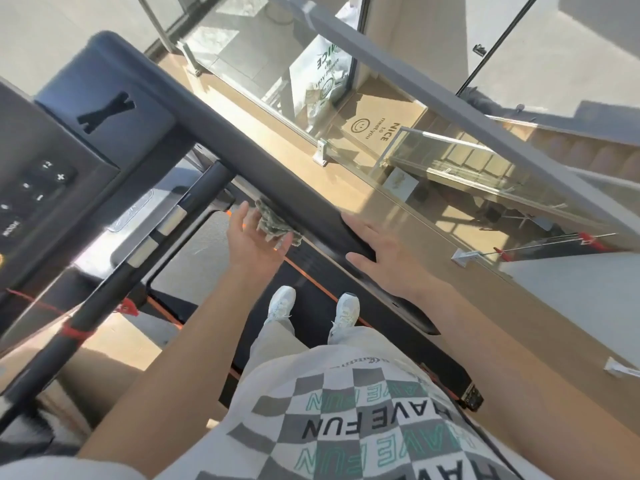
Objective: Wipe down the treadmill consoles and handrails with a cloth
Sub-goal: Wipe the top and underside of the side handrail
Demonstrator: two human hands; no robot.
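Head view: you stand on the belt [311,268] and look down along the right-side rail [277,161] toward the console [45,161].
Cloth: the bunched cloth [273,223] lies against the rail's inner side, between the rail and your left palm.
Left hand: your left hand [254,237] presses the cloth to the rail, fingers mostly straight and thumb out. No tight grip shows.
Right hand: your right hand [375,244] lies flat on the rail's top, just behind the cloth. Its fingers are straight and spread, and it holds nothing.
Progress: you look mid-wipe on this rail. No streak or damp mark shows which stretch is done, so that cannot be told. Neither hand is at the console keypad or the bar [166,230] with its metal pads. The other side's rail is out of view. Most of the task likely remains.
Edges: the bar meets the rail just ahead of the cloth, so a forward stroke on the inner face would run into it. The rail's near end is partly hidden under your right hand.
Room: the rail's top runs bare up to the console. The glass [381,161] stands apart on the outer side, with floor between.
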